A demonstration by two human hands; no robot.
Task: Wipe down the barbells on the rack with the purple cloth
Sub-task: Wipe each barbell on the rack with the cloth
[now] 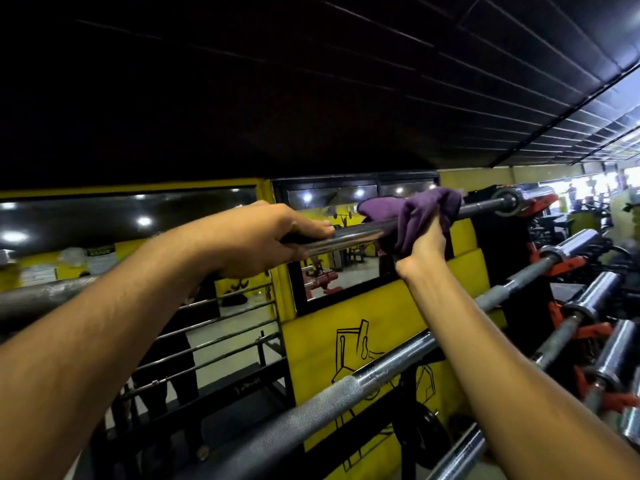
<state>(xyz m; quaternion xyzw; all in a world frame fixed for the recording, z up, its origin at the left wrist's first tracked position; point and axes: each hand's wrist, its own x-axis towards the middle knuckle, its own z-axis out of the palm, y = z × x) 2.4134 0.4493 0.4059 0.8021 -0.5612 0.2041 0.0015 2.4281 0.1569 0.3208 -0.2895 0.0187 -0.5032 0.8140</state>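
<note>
The left hand point(270, 233) curls its grip around the shiny chrome top barbell point(349, 233); just right of it, the right hand point(424, 242) pinches the crumpled purple cloth point(412, 216) wrapped over that bar. The bar's long axis runs from lower left to upper right, ending at its collar on the orange-hooked rack point(535, 206). Loosely bunched, the cloth could slip off the smooth steel.

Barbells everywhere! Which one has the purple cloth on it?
The top barbell, highest on the rack. The purple cloth wraps it, gripped by the right hand; the left hand holds its bare shaft.
</note>
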